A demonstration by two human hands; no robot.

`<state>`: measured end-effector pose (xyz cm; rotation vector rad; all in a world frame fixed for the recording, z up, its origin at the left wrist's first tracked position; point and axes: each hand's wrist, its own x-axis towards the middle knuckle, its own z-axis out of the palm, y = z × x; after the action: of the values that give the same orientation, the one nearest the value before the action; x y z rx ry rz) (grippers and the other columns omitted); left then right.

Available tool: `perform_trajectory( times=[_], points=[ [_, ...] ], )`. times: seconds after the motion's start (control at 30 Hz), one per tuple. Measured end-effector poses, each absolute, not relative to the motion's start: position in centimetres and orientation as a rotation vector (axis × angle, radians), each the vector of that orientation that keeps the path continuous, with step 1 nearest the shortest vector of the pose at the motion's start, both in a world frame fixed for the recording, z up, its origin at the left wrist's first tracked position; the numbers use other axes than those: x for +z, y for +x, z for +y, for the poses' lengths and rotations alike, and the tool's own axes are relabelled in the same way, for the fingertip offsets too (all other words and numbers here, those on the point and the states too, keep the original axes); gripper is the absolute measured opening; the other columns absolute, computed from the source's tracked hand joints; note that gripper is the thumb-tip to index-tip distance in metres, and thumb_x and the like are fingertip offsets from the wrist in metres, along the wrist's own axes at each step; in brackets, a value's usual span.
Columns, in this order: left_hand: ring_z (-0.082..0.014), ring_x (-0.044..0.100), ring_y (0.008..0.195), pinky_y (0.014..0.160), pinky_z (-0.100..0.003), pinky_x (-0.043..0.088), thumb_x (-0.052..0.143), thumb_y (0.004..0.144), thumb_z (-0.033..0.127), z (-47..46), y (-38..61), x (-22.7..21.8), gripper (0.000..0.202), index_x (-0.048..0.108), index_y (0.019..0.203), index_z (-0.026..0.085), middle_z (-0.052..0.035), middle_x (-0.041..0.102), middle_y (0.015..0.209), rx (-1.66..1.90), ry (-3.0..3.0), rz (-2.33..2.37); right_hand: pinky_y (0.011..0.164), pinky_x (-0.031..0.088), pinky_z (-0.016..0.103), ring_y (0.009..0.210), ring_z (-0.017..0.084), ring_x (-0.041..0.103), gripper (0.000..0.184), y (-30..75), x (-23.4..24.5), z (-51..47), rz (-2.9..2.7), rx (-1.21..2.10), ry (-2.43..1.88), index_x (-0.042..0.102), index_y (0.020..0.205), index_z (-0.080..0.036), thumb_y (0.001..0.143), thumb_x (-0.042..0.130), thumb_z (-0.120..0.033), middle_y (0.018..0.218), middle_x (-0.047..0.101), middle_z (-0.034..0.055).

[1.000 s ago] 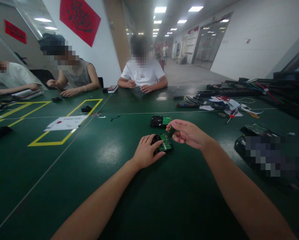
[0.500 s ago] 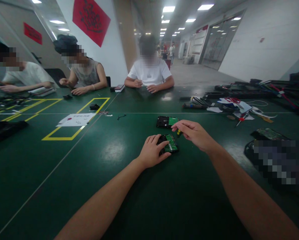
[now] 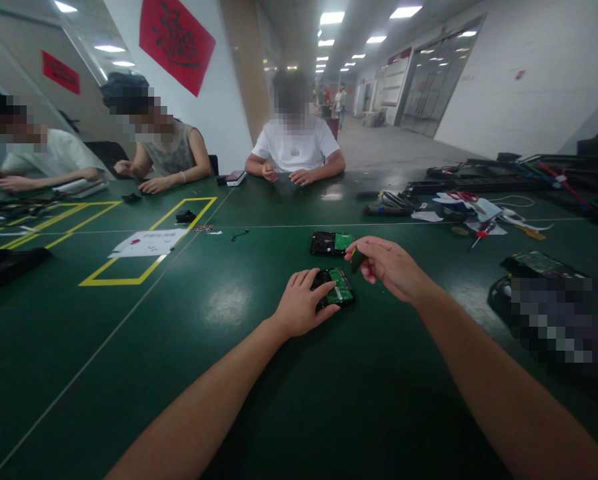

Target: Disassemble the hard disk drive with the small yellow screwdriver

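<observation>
- A large red sheet [image 3: 177,47] on the white pillar [image 3: 223,100] is bearing dark, brush-like characters, too unclear to read.
- A smaller red sheet [image 3: 61,72], further left, is showing dark marks, equally illegible.
- A white paper [image 3: 146,247] on the table [image 3: 229,367] is carrying faint print, too small to read.
- A white T-shirt [image 3: 295,148] is displaying an unreadable chest mark.

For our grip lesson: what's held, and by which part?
The right hand holds a small dark piece; its gripped part is unclear. The left hand rests on a circuit board.
</observation>
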<state>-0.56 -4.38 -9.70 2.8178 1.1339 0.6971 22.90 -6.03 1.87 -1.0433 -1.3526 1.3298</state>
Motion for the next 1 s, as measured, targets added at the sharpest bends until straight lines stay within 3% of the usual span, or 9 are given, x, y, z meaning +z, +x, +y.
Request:
perform_trajectory(
  times=[0.1,0.2,0.27,0.4,0.5,0.6,0.7,1.0],
  points=[
    [-0.0376,0.044,0.141,0.115,-0.059,0.037,0.056,0.097,0.064,-4.44,-0.57,-9.68,0.058,0.061,0.147,0.033,-0.0142,0.047,0.155,0.704,2.820,1.132,0.046,0.037,0.025,0.057,0.010,0.052,0.025,22.73,1.92,-6.13,-1.309,1.310,-1.047,0.072,0.102,-0.020,0.090,0.070,-0.042,0.098,0.071,0.0058],
    [-0.0373,0.045,0.140,0.115,-0.059,0.037,0.056,0.098,0.064,-4.47,-0.59,-9.68,0.058,0.061,0.146,0.032,-0.0145,0.047,0.155,0.715,2.822,1.130,0.044,0.030,0.025,0.055,0.009,0.048,0.030,22.67,2.08,-6.20,-1.356,1.245,-1.091,0.073,0.108,-0.021,0.090,0.071,-0.045,0.096,0.070,0.0049],
    [-0.0371,0.045,0.140,0.116,-0.059,0.037,0.057,0.097,0.064,-4.46,-0.60,-9.72,0.058,0.062,0.146,0.032,-0.0142,0.047,0.155,0.722,2.820,1.126,0.045,0.027,0.025,0.056,0.010,0.044,0.030,22.70,2.14,-6.21,-1.445,1.144,-1.136,0.075,0.103,-0.021,0.089,0.073,-0.047,0.089,0.069,0.0040],
    [-0.0370,0.044,0.141,0.116,-0.058,0.037,0.059,0.096,0.064,-4.44,-0.59,-9.76,0.059,0.061,0.146,0.033,-0.0132,0.048,0.154,0.733,2.812,1.124,0.051,0.033,0.026,0.060,0.011,0.046,0.028,22.77,1.94,-6.19,-1.494,1.019,-1.152,0.072,0.086,-0.019,0.083,0.081,-0.045,0.080,0.068,0.0024],
    [-0.0370,0.045,0.141,0.116,-0.058,0.038,0.058,0.097,0.064,-4.45,-0.56,-9.68,0.059,0.061,0.146,0.033,-0.0131,0.048,0.155,0.728,2.808,1.126,0.050,0.030,0.025,0.057,0.009,0.043,0.028,22.78,1.81,-6.26,-1.472,1.134,-1.115,0.068,0.089,-0.020,0.082,0.081,-0.044,0.088,0.072,0.0035],
    [-0.0370,0.045,0.141,0.116,-0.058,0.038,0.057,0.097,0.065,-4.47,-0.55,-9.62,0.058,0.062,0.145,0.033,-0.0132,0.047,0.156,0.719,2.810,1.123,0.048,0.025,0.025,0.055,0.008,0.040,0.027,22.77,1.91,-6.43,-1.540,1.295,-1.068,0.072,0.099,-0.020,0.088,0.075,-0.045,0.099,0.076,0.0065],
    [-0.0372,0.045,0.141,0.116,-0.059,0.037,0.057,0.097,0.064,-4.49,-0.56,-9.64,0.058,0.061,0.146,0.032,-0.0138,0.045,0.156,0.710,2.822,1.131,0.045,0.023,0.025,0.055,0.007,0.040,0.032,22.72,1.98,-6.43,-1.537,1.325,-1.072,0.076,0.096,-0.019,0.092,0.070,-0.050,0.100,0.075,0.0076],
    [-0.0370,0.044,0.141,0.116,-0.059,0.036,0.055,0.099,0.064,-4.49,-0.53,-9.70,0.058,0.060,0.147,0.032,-0.0139,0.046,0.155,0.696,2.831,1.120,0.046,0.037,0.023,0.057,0.008,0.050,0.033,23.03,2.13,-6.05,-1.325,1.405,-1.078,0.074,0.094,-0.019,0.093,0.070,-0.051,0.099,0.071,0.0068]
  ],
)
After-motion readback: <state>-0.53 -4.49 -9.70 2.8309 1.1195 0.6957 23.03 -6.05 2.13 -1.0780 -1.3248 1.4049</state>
